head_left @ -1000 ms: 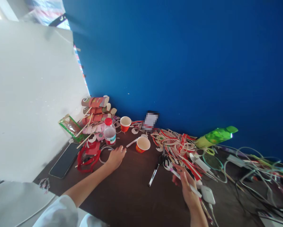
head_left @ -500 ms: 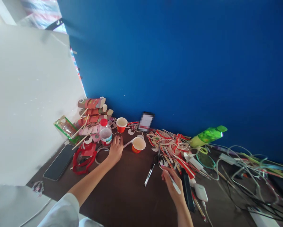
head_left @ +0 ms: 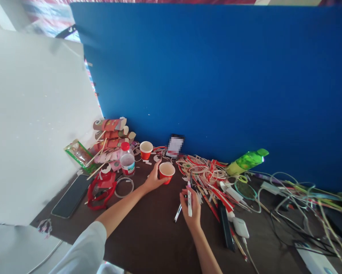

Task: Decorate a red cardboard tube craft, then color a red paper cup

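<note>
Red paper cup point(head_left: 166, 172) sits upright on the dark table point(head_left: 148, 228), and your left hand point(head_left: 154, 179) is wrapped around its near side, grasping it. Your right hand point(head_left: 191, 207), just right of the cup and nearer you, grips a white marker point(head_left: 189, 198), tip pointing away. The cup looks unmarked and uncut, so its decorating seems barely begun. Behind the cup to the left lie finished paper rolls point(head_left: 111, 134); to its right is a heap of paper strips point(head_left: 208, 175).
</note>
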Demonstrator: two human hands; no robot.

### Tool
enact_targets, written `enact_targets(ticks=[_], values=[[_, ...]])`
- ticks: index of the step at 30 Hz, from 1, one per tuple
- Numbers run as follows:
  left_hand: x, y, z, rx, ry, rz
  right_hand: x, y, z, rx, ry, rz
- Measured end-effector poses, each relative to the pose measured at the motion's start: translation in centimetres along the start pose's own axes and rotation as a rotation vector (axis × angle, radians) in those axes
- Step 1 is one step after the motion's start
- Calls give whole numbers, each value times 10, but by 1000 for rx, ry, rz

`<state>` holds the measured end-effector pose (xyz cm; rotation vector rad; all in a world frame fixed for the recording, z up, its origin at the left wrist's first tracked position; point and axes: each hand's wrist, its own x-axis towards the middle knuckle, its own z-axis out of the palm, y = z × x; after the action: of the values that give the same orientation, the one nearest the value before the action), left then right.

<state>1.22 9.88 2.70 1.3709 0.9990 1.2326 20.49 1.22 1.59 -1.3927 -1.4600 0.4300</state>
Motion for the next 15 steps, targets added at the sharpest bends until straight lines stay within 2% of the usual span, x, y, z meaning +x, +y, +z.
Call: enact_targets(ticks=[4, 8, 11, 14, 15], values=[[-5, -8, 0, -112, -2, -30, -1, 4, 16, 20, -36, -105], [-15, -20, -9, -94, -9, -13, 8, 8, 31, 83, -161, -260], [-20, -25, -14, -95, -92, 30, 16, 11, 38, 101, -211, -227], [-21, -27, -16, -70, -241, 119, 19, 14, 40, 100, -166, -156], [-22, -28, -15, -14, -243, 157, 20, 15, 40, 108, -144, -143]])
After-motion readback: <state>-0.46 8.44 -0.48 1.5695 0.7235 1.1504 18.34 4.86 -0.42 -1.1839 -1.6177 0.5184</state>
